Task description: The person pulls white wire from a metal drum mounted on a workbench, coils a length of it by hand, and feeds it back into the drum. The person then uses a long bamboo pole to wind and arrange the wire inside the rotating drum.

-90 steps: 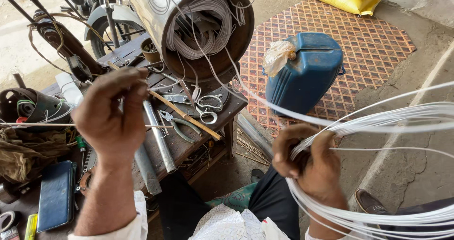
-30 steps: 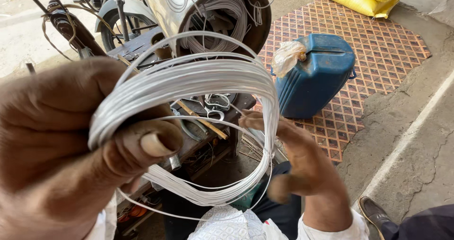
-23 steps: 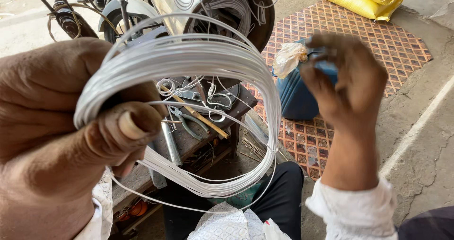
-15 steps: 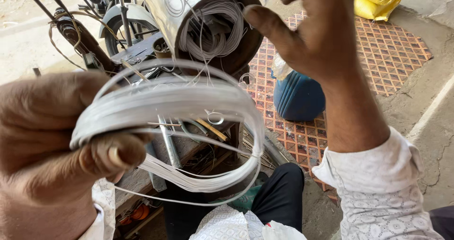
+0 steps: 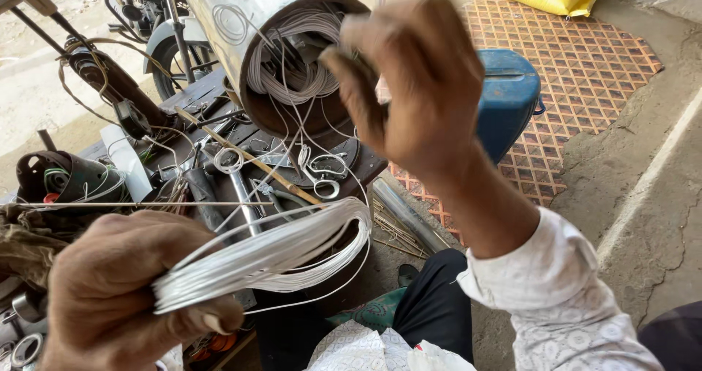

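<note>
wire coil flattened — right hand raised

Work surface: a low, dark workbench occupying the left and centre of the frame. Lying on it:

- a large metal drum on its side, upper centre, its open end holding loose white wire;
- scissors in front of the drum's mouth;
- a wooden stick lying diagonally;
- a dark coil housing at the left edge.

Beyond the bench, a blue jerrycan stands on the floor.
</note>
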Demonstrator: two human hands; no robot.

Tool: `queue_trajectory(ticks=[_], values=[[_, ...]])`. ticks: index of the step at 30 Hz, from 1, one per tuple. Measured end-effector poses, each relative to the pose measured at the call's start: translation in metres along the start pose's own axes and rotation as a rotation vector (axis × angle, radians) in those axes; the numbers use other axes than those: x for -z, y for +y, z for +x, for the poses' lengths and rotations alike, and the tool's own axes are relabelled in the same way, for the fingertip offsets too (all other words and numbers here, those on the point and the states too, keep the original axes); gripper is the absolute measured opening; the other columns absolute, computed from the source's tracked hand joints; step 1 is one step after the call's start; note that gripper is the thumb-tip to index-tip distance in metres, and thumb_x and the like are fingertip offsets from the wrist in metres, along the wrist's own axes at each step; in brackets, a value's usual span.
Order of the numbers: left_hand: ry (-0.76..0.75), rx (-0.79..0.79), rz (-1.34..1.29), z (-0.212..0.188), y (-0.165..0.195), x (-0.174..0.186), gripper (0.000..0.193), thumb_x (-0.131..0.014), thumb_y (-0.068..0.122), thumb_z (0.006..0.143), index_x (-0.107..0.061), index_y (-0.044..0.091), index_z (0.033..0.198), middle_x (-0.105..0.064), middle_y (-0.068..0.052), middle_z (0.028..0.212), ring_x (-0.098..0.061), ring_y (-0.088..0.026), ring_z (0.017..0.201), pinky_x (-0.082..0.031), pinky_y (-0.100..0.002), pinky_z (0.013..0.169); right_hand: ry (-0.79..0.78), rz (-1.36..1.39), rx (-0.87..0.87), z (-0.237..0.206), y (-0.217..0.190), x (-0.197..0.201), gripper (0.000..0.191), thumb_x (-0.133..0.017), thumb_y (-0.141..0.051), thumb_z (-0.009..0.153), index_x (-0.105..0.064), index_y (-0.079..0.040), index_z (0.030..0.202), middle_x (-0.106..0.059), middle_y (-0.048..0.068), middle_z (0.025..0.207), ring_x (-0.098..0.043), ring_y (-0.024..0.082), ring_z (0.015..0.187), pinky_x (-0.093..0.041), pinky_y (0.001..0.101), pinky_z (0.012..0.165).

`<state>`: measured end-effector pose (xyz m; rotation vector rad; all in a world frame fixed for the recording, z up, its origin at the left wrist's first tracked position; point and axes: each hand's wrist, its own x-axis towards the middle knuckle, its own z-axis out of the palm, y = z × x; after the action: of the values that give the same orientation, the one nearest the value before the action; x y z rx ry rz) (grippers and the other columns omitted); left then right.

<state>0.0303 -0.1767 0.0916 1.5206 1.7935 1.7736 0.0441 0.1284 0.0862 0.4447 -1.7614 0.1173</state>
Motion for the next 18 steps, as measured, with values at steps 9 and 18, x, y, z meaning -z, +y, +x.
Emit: queue_trajectory(ticks=[9,18], values=[[-0.107,0.036,0.038,0.000,-0.012,-0.009,0.028,-0.088,0.028,0.080,-0.076,0.004,0.088,-0.078,0.000,0.069,-0.075,-0.009,0.060,-0.058,-0.023,0.053,-0.271,0.204,-0.238,-0.009,-0.019,-0.033,0.023,-0.083,-0.025,0.097,-0.073,-0.004,0.100,-0.076,0.012,0.090,-0.076,0.020,0.074,-0.061,0.0326,0.064],[0.147,0.034,-0.368,-0.017,-0.024,-0.007,0.034,-0.088,0.014,0.086,-0.074,-0.006,0.110,-0.079,-0.014,0.082,-0.073,-0.011,0.065,-0.058,-0.024,0.060,-0.319,0.535,-0.289,-0.024,-0.001,-0.005,0.016,-0.073,-0.020,0.109,-0.071,-0.004,0.109,-0.075,0.009,0.088,-0.073,0.013,0.070,-0.060,0.0264,0.061]])
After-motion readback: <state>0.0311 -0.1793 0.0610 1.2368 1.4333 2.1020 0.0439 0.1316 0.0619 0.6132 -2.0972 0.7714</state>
